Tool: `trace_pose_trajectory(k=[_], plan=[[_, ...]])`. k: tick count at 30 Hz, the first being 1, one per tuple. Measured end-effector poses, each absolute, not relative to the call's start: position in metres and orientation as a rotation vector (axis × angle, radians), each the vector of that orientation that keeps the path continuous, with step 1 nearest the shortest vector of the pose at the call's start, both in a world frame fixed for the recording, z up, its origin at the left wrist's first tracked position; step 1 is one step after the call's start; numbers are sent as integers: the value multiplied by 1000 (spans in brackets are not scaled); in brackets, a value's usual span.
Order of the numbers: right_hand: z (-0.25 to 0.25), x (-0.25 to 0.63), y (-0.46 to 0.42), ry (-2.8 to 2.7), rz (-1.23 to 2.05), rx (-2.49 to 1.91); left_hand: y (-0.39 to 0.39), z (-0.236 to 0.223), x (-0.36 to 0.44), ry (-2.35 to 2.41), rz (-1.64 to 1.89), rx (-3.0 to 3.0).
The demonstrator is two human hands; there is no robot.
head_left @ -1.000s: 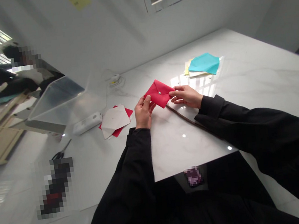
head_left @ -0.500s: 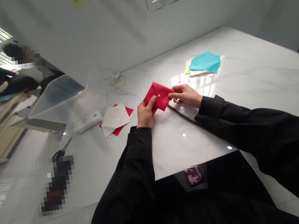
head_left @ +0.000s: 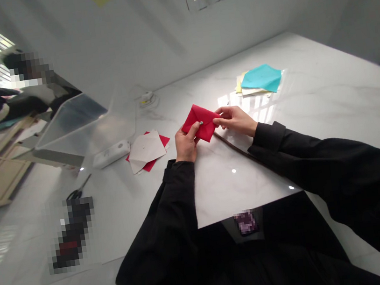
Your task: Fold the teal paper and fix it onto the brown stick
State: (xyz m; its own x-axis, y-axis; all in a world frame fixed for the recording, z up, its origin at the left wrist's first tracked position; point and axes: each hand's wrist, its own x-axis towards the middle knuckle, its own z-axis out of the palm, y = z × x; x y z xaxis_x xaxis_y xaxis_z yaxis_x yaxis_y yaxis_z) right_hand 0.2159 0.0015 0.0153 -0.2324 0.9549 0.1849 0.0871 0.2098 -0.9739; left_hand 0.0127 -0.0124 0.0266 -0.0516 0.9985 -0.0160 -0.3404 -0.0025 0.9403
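Note:
I hold a folded red paper square (head_left: 201, 118) with a small metal pin at its middle, just above the white marble table (head_left: 313, 111). My left hand (head_left: 185, 144) pinches its lower left corner, thumb on top. My right hand (head_left: 233, 120) pinches its right corner, fingers closed near the pin. A thin brown stick (head_left: 238, 150) lies on the table under my right wrist, running from beneath the red paper.
A red and white paper stack (head_left: 147, 152) lies left of my hands, next to a white box (head_left: 111, 154). Teal and yellow sheets (head_left: 259, 80) sit farther right. A clear plastic bin (head_left: 77, 123), scissors (head_left: 78, 190), and people stand at the left.
The red paper has tilted and drawn slightly inward between my hands. My left thumb has slid farther up onto it, and my right fingers have closed in toward the pin.

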Motion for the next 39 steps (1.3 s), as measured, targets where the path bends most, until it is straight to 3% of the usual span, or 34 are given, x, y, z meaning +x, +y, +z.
trace_pose_trajectory(k=[6,9,29,34,39], plan=[[27,216,-7,-1624,463,-1052,-13,23,17,1021,1442,999],[33,212,-14,-1721,341,-957,-12,17,19,997,1452,1082],[30,204,-22,-1790,499,-959,-14,11,19,1024,1442,1285],[26,210,-12,-1623,625,-1011,-9,12,16,1091,1535,1040],[15,228,8,-1577,535,-1185,-4,23,2,1062,1565,580]])
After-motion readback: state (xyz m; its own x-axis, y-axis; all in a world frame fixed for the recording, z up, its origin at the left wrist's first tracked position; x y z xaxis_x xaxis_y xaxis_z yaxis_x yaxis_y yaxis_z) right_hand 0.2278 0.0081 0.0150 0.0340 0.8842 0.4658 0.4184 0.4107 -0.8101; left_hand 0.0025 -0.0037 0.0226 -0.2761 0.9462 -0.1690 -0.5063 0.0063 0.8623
